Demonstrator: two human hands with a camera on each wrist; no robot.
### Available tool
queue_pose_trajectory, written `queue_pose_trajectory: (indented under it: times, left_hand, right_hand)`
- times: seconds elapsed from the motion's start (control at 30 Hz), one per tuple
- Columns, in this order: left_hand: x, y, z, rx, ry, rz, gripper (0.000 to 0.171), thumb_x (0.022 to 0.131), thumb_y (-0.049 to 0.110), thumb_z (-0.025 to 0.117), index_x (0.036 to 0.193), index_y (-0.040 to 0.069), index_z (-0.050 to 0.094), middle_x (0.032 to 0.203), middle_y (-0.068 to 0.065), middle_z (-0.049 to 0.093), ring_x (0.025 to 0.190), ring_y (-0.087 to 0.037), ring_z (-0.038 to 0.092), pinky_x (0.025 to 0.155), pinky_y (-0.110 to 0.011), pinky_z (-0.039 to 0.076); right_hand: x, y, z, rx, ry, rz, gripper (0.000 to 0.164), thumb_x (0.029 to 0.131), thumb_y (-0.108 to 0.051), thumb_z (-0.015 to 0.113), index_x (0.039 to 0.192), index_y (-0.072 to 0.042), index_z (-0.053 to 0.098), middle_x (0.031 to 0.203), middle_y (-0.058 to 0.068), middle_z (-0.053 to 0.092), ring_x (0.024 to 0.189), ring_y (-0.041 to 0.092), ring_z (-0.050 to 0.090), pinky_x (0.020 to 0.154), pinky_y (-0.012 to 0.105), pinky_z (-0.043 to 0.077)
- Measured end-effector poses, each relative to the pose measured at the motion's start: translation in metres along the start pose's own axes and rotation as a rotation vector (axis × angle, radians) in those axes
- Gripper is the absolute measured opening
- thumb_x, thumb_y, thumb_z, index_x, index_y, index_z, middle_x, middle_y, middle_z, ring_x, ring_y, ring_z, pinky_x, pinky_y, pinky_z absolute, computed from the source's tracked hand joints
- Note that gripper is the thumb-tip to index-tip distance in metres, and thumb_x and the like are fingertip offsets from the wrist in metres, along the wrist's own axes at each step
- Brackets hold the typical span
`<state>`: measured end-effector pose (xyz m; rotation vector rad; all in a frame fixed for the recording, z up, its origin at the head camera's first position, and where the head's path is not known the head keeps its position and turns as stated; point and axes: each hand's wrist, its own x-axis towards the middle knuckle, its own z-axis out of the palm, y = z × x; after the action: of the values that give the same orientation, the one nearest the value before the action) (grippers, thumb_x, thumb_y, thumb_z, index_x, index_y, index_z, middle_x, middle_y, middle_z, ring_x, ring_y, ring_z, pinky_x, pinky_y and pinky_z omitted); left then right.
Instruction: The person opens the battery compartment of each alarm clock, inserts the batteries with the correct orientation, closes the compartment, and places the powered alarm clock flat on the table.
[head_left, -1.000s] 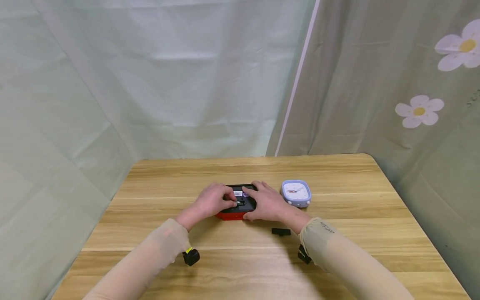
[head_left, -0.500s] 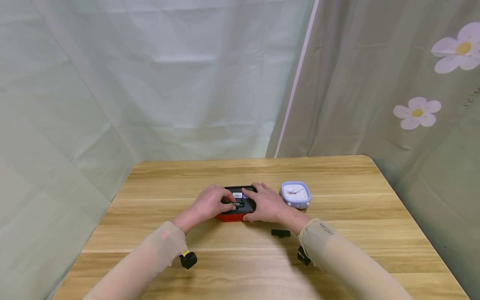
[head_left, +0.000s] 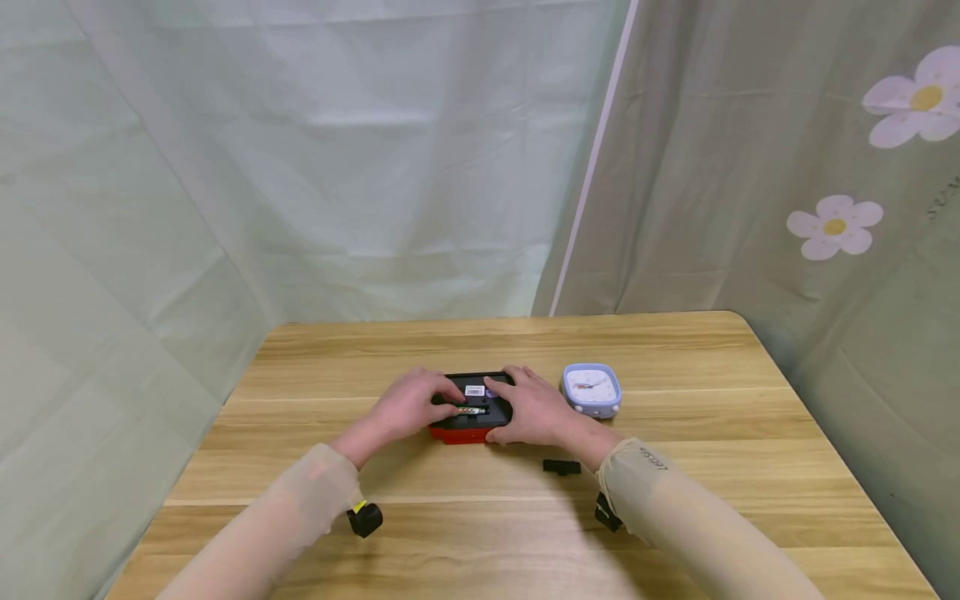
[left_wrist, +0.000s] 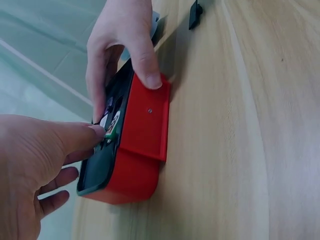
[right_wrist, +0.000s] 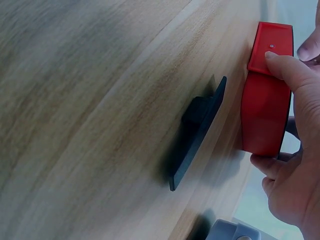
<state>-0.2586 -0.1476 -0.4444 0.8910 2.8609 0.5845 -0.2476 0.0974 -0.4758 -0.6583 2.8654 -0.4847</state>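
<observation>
A red box-shaped device (head_left: 463,436) with a black back and a barcode label lies back-up on the table. In an open slot in that back shows a green and white battery (head_left: 472,410). My left hand (head_left: 411,405) pinches the battery's left end between thumb and forefinger; the other fingers are loosely bent, as the left wrist view shows. My right hand (head_left: 534,407) grips the device's right end, its thumb (right_wrist: 287,67) pressed on the red side and its fingers over the far edge. The device's front face is hidden beneath it.
A small black battery cover (head_left: 562,467) lies on the wooden table (head_left: 480,533) in front of my right hand. To the right of the device stands a light blue alarm clock (head_left: 591,389). Pale curtains (head_left: 405,167) hang behind the table.
My left hand has drawn back a little to the left, and more of the battery shows in the slot. The right hand keeps its grip on the device.
</observation>
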Motion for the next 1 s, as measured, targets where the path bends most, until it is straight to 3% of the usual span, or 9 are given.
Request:
queue_pose_trajectory:
  times: [0.17, 0.43, 1.0]
  left_hand:
    - [-0.001, -0.002, -0.008, 0.102, 0.037, 0.061, 0.010, 0.091, 0.021, 0.080, 0.100, 0.022, 0.081, 0.103, 0.006, 0.073, 0.098, -0.021, 0.056, 0.091, -0.044, 0.046]
    - [0.005, -0.010, -0.008, 0.267, 0.064, 0.352, 0.011, 0.088, 0.018, 0.083, 0.098, 0.022, 0.081, 0.095, 0.010, 0.073, 0.096, -0.017, 0.058, 0.090, -0.040, 0.050]
    - [0.014, -0.011, -0.008, 0.394, 0.006, 0.474, 0.011, 0.088, 0.015, 0.083, 0.093, 0.023, 0.078, 0.094, 0.009, 0.074, 0.095, -0.018, 0.058, 0.092, -0.039, 0.049]
  right_hand:
    - [-0.001, 0.000, -0.001, 0.008, -0.004, 0.004, 0.097, 0.078, -0.066, 0.077, 0.160, -0.030, 0.038, 0.162, 0.011, 0.031, 0.148, 0.043, 0.027, 0.118, 0.051, 0.027]
    - [0.000, 0.001, 0.001, 0.010, -0.005, 0.007, 0.097, 0.078, -0.067, 0.077, 0.160, -0.032, 0.038, 0.162, 0.011, 0.030, 0.149, 0.042, 0.026, 0.117, 0.052, 0.029]
    - [0.001, 0.001, 0.001, 0.018, -0.012, 0.007, 0.097, 0.078, -0.067, 0.077, 0.160, -0.031, 0.037, 0.162, 0.010, 0.030, 0.149, 0.042, 0.025, 0.117, 0.051, 0.028]
